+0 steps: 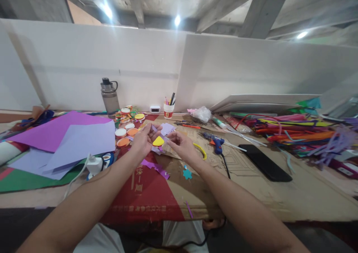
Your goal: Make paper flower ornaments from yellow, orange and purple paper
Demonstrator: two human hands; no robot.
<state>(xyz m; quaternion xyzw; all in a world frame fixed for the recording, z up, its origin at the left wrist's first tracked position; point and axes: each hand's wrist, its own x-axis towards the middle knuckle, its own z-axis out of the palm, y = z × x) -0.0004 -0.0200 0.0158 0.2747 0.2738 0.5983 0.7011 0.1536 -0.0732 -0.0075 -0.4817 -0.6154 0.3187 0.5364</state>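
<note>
My left hand [145,138] and my right hand [180,144] meet over the middle of the cardboard. Between their fingertips runs a small lavender paper strip [161,135], pinched at both ends. Just below it shows a yellow round piece [158,141], partly hidden. Behind the hands lies a lavender paper scrap [167,128]. Closer to me are a torn purple paper scrap [157,168] and a teal star-like cutout [187,173]. Beside my right wrist is a yellow scissors handle [201,151], the rest covered by my hand.
Purple sheets [64,128] and a power strip [97,164] lie left, near round lids [121,133] and a water bottle [109,96]. A pen cup [169,109] stands behind. Rightward are a blue glue gun [217,144], a phone [265,161] and pipe cleaners [293,133].
</note>
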